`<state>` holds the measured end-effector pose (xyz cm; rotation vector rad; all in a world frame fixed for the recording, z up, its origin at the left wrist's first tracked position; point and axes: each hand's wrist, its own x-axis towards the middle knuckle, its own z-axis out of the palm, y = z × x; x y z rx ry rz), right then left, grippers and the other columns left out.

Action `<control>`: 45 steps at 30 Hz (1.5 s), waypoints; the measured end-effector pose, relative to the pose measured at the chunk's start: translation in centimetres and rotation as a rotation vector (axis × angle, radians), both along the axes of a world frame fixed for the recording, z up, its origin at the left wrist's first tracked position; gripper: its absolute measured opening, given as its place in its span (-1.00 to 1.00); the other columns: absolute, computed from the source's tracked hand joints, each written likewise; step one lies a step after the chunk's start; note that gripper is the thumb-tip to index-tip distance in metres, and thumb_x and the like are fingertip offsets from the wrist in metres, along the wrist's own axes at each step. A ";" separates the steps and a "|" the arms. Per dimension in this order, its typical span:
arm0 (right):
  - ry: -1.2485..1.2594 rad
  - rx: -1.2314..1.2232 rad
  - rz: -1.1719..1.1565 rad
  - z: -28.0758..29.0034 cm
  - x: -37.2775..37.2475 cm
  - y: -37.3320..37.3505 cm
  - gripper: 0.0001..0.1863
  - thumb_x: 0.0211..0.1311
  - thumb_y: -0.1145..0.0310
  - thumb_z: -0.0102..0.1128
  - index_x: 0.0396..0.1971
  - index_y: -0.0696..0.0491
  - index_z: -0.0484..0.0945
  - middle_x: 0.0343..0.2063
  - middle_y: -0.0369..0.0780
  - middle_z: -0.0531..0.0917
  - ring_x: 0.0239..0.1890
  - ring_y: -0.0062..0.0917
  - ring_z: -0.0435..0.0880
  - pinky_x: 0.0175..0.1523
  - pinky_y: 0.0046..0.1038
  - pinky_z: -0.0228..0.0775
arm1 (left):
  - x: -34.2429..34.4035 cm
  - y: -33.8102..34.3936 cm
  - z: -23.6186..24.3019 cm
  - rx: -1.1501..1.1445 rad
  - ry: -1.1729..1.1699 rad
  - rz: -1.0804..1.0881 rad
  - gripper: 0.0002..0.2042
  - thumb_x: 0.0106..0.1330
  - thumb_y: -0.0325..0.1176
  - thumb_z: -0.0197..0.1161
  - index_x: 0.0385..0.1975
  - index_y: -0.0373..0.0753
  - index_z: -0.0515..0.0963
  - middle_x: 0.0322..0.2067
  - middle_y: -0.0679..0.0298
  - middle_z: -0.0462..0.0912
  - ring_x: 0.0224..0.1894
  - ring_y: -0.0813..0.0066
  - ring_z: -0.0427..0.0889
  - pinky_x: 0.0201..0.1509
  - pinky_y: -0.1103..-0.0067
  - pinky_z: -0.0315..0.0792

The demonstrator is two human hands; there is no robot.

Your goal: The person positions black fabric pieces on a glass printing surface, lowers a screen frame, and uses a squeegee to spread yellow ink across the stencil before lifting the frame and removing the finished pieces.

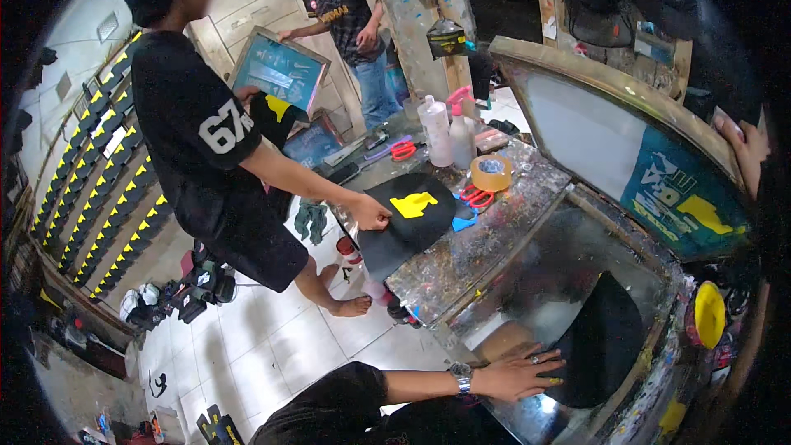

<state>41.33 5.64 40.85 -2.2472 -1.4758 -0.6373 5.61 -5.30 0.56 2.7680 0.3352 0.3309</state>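
Observation:
My left hand [521, 374], with a watch at its wrist, lies with its fingers stretched out on the edge of a black fabric panel [600, 338]. This curved panel rests on a shiny glass-like printing surface. At the far right my right hand [748, 148] grips the edge of a wooden-framed printing screen [581, 119], tilted up above the surface. The screen's mesh is pale on one side and teal on the other, with a yellow patch. To the left, a co-worker's hand [369, 211] touches another black panel [400, 239] bearing a yellow print.
On the stained table [437, 280] are orange tape [491, 172], red-handled scissors [475, 196], and two bottles, one a pump bottle [461, 132]. A yellow-topped round container [709, 314] sits at right. Racks of printed panels [107, 165] line the left; another person holds a screen [280, 70] behind.

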 end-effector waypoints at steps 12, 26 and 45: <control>-0.263 -0.041 0.481 0.6 3.0 3.2 -0.47 0.38 -0.15 -0.17 0.13 -0.17 0.53 -0.15 0.05 0.63 -0.07 -0.11 0.63 0.05 -0.15 0.44 | -0.1 2.3 1.6 0.048 0.121 0.066 -0.43 0.41 0.01 -0.01 0.38 -0.01 0.23 0.45 0.06 0.02 0.52 0.12 -0.12 0.45 -0.01 -0.15; 0.029 -0.019 -0.003 1.6 -3.2 -2.5 -0.05 0.13 -0.48 -0.10 -0.43 0.31 0.67 -0.35 0.17 0.68 -0.27 -0.07 0.70 -0.06 -0.19 0.50 | 1.0 1.6 2.2 0.059 0.148 0.046 -0.47 0.41 0.05 0.01 0.35 0.08 0.29 0.44 0.18 0.07 0.50 0.14 -0.04 0.47 0.04 -0.14; 0.133 -0.404 0.336 -25.7 -13.1 -18.0 -0.66 0.08 0.07 0.30 -0.33 0.01 0.49 -0.54 -0.13 0.66 -0.49 -0.18 0.68 -0.42 -0.15 0.44 | -3.6 0.9 5.4 -1.374 -0.765 0.813 -0.54 0.48 -0.27 0.07 0.20 -0.43 0.14 -0.11 -0.05 0.56 -0.28 0.30 0.71 -0.28 0.52 0.66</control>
